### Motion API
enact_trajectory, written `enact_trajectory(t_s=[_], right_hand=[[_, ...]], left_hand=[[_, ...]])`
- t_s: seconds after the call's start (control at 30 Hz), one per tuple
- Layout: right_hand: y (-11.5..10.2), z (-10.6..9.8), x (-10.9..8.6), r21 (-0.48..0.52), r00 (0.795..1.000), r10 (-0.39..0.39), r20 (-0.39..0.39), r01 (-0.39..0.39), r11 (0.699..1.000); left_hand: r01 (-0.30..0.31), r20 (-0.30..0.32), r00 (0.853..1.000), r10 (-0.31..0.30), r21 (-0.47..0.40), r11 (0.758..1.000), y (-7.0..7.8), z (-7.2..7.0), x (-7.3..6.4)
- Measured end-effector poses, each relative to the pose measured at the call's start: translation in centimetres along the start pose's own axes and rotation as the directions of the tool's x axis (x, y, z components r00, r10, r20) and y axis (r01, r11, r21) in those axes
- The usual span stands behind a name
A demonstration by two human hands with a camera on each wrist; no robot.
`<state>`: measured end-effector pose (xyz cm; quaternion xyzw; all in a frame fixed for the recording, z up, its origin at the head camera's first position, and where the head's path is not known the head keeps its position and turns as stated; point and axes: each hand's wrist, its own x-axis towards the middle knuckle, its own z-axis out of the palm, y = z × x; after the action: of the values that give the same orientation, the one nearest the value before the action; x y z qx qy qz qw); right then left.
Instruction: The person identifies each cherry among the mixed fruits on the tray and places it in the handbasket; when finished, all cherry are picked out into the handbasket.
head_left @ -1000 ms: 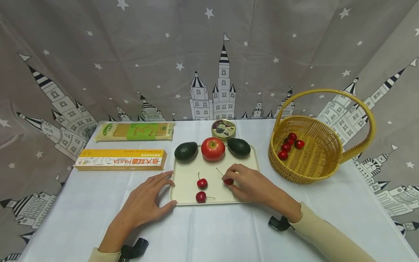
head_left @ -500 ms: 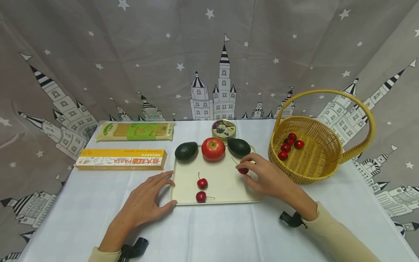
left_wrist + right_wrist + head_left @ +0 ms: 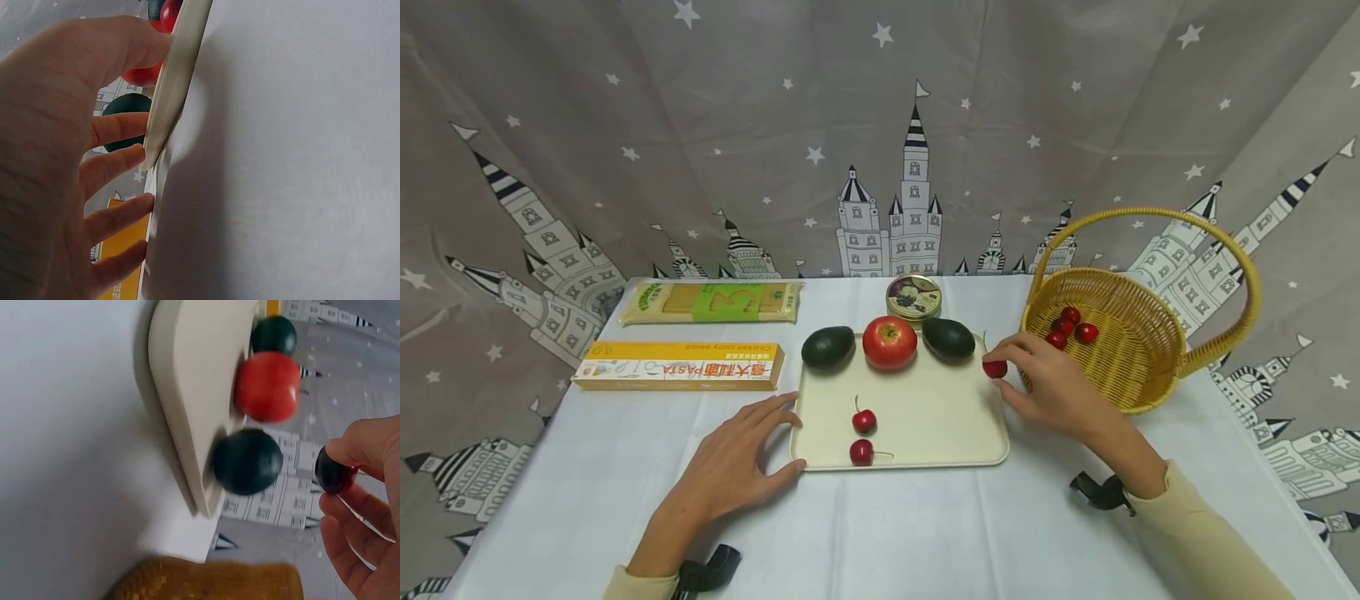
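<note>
A dark red cherry (image 3: 995, 367) with its stem up is pinched between the thumb and fingertips of my right hand (image 3: 1060, 387). The hand is above the tray's right edge, just left of the basket (image 3: 1105, 400). My left hand (image 3: 730, 462) rests at the left edge of the cream tray (image 3: 925, 425), its thumb and fingers spread against the rim (image 3: 175, 81). Two stemmed cherries lie on the tray, an upper cherry (image 3: 864, 421) and a lower cherry (image 3: 861, 452). Along its back sit an avocado (image 3: 827, 347), a red apple (image 3: 889, 342) and another avocado (image 3: 948, 339).
Inside the handled wicker basket lie several cherries (image 3: 1086, 332), partly hidden by my right hand. Left of the tray are a pasta box (image 3: 681, 367) and a noodle packet (image 3: 711, 302). A round tin (image 3: 913, 297) stands behind the apple. The basket's handle (image 3: 1251, 283) arches high.
My right hand has carried the cherry rightward and toward the back, from the middle of the tray to its right edge by the basket. The left hand has stayed put.
</note>
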<state>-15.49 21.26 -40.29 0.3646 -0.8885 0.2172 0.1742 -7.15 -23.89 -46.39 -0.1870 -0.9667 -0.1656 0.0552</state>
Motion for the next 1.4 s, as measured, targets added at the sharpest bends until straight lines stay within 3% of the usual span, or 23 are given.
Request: enact_trajectory(t_s=[0.53,0.93,1.2,1.4], right_hand=[[3.1,-2.6,-1.6,0.053,0.984,0.177,-0.035,-0.175,0.983],[5.8,-3.3,-2.8,0.004,0.972,0.229,-0.05,-0.229,0.973],[7.6,-3.6,-3.5,-0.011,0.94,0.34,-0.015,-0.34,0.94],[8.9,-3.6,-3.9,-0.047,0.93,0.368,0.012,-0.367,0.929]], left_hand=[[0.004,0.005,1.0,-0.004,-0.009,1.0,0.0,0.0,0.0],[-0.005,-0.005,1.0,0.005,-0.012,1.0,0.0,0.1,0.0],[-0.013,-0.016,1.0,0.012,-0.013,1.0,0.0,0.1,0.1],[-0.009,-0.008,1.0,0.009,-0.014,1.0,0.0,0.1,0.0]])
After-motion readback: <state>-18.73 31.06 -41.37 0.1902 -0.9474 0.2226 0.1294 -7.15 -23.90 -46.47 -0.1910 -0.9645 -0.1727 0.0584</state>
